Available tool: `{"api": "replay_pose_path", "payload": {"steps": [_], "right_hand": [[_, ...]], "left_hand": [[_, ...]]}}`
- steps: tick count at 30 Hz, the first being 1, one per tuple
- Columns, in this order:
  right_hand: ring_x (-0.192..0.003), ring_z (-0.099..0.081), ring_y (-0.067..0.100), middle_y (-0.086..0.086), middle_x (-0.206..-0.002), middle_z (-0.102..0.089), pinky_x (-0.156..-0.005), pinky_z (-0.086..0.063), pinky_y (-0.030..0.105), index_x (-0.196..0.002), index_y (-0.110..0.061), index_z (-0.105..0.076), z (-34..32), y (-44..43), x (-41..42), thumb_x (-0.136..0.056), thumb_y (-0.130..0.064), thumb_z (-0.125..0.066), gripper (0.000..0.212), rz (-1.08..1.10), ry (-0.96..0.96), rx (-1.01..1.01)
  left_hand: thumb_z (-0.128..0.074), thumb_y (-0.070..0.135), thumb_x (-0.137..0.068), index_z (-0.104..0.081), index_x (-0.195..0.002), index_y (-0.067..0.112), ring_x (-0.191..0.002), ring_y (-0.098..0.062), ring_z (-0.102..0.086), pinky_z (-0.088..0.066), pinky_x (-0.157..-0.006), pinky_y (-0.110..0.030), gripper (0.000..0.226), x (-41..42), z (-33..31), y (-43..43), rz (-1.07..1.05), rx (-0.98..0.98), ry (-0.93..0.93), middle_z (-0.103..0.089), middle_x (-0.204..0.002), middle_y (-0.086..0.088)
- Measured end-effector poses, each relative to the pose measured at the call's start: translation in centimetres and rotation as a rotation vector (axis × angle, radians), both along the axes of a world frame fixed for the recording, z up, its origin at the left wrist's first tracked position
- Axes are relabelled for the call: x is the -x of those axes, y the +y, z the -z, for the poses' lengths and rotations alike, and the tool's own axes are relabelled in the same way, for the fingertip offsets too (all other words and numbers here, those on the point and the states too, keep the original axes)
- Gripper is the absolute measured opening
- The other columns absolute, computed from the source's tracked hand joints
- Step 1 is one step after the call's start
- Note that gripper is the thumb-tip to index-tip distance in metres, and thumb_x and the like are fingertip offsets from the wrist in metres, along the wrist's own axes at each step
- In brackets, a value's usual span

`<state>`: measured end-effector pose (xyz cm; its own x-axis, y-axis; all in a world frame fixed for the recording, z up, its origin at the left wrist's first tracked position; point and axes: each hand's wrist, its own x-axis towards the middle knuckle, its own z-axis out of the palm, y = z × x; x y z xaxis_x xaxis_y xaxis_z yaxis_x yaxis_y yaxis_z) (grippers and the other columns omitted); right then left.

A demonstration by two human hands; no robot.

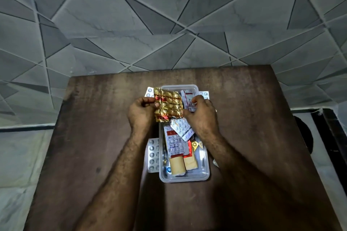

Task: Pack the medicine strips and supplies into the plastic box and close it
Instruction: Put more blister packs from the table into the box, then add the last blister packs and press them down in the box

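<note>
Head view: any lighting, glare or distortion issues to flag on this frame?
Head view: dim, near table in deep shadow; glare on the gold foil strip; wide-angle distortion bends the wall tile lines; print on the white strip reads soft.

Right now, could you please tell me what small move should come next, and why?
Probably lower the gold foil strip into the plastic box and let go: the left hand and right hand both pinch its edges, holding it over the open box.
</note>
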<state>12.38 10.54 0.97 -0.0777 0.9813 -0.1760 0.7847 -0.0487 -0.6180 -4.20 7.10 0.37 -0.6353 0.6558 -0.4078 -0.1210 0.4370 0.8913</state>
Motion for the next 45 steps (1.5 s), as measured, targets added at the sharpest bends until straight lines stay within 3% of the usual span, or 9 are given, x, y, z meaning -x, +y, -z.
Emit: {"api": "replay_pose_path", "payload": {"steps": [2, 5, 8, 13, 20, 26, 33, 40, 45], "right_hand": [[-0.104, -0.059, 0.025, 0.009, -0.115, -0.058, -0.089, -0.053, 0.040, -0.118, -0.015, -0.055, 0.1, 0.2, 0.3, -0.080, -0.033, -0.072, 0.045, -0.012, -0.034, 0.003], [-0.104, -0.059, 0.026, 0.011, -0.118, -0.057, -0.089, -0.053, 0.040, -0.123, -0.012, -0.055, 0.1, 0.3, 0.6, -0.083, -0.032, -0.068, 0.047, -0.037, -0.069, -0.002], [-0.109, -0.057, 0.029, 0.012, -0.122, -0.055, -0.091, -0.051, 0.039, -0.127, -0.013, -0.052, 0.1, 0.5, 0.8, -0.084, -0.034, -0.067, 0.051, -0.061, -0.092, 0.003], [-0.117, -0.052, 0.031, 0.014, -0.127, -0.053, -0.095, -0.047, 0.040, -0.131, -0.012, -0.048, 0.5, 0.3, 1.1, -0.087, -0.039, -0.063, 0.055, -0.086, -0.148, -0.007], [-0.114, -0.052, 0.033, 0.016, -0.124, -0.053, -0.094, -0.045, 0.041, -0.127, -0.007, -0.051, 0.7, 0.1, 1.1, -0.089, -0.038, -0.061, 0.050, -0.126, -0.199, -0.052], [-0.111, -0.052, 0.036, 0.018, -0.121, -0.055, -0.094, -0.044, 0.041, -0.118, -0.005, -0.057, 1.1, 0.0, 0.7, -0.088, -0.034, -0.062, 0.042, -0.178, -0.230, -0.101], [-0.110, -0.057, 0.034, 0.015, -0.121, -0.055, -0.096, -0.046, 0.038, -0.118, -0.007, -0.062, 0.9, 0.8, -0.1, -0.088, -0.025, -0.063, 0.036, -0.154, -0.096, -0.072], [-0.103, -0.060, 0.031, 0.013, -0.115, -0.061, -0.091, -0.049, 0.036, -0.107, -0.011, -0.068, 0.8, 3.1, -2.3, -0.087, -0.024, -0.063, 0.024, -0.004, -0.034, -0.121], [-0.101, -0.060, 0.030, 0.013, -0.111, -0.062, -0.091, -0.047, 0.035, -0.106, -0.013, -0.067, 1.5, 4.2, -3.3, -0.086, -0.023, -0.063, 0.023, 0.042, -0.060, -0.096]], "left_hand": [[-0.079, 0.010, -0.068, -0.070, -0.071, 0.025, -0.082, -0.034, -0.073, -0.060, -0.077, -0.053, 0.018, -0.2, 0.7, 0.2, -0.001, 0.006, 0.014, -0.076, -0.083, -0.008], [-0.080, 0.017, -0.067, -0.070, -0.070, 0.034, -0.079, -0.026, -0.074, -0.060, -0.077, -0.049, 0.020, -0.6, 1.3, 0.5, 0.007, 0.036, 0.064, -0.076, -0.082, -0.002], [-0.079, 0.011, -0.075, -0.066, -0.070, 0.026, -0.075, -0.017, -0.070, -0.059, -0.075, -0.035, 0.020, -1.8, 0.7, 0.5, 0.037, 0.068, 0.130, -0.075, -0.084, -0.002], [-0.074, 0.020, -0.081, -0.071, -0.085, 0.023, -0.056, 0.002, -0.053, -0.036, -0.046, -0.006, 0.005, -3.1, -0.3, 0.4, 0.096, 0.177, 0.361, -0.069, -0.077, 0.006], [-0.066, 0.033, -0.086, -0.071, -0.102, 0.027, -0.083, -0.026, -0.069, -0.047, -0.068, -0.028, 0.017, -3.8, -0.3, 0.3, 0.239, 0.261, 0.650, -0.075, -0.091, -0.005], [-0.054, 0.038, -0.093, -0.068, -0.099, 0.020, -0.081, -0.031, -0.069, -0.048, -0.063, -0.032, 0.024, -4.2, 0.8, -0.1, 0.455, 0.280, 0.879, -0.072, -0.088, -0.009], [-0.056, 0.037, -0.092, -0.068, -0.096, 0.017, -0.083, -0.029, -0.068, -0.044, -0.063, -0.030, 0.024, -4.1, 0.9, 0.2, 0.480, 0.228, 0.857, -0.071, -0.090, -0.007], [-0.067, 0.033, -0.087, -0.073, -0.098, 0.022, -0.088, -0.020, -0.070, -0.043, -0.072, -0.022, 0.016, -0.4, 1.2, 1.1, 0.053, 0.095, 0.485, -0.075, -0.096, 0.000], [-0.070, 0.026, -0.084, -0.072, -0.094, 0.018, -0.090, -0.022, -0.069, -0.044, -0.075, -0.024, 0.012, 3.5, 3.7, 1.3, -0.002, 0.187, 0.384, -0.074, -0.094, -0.004]]}}
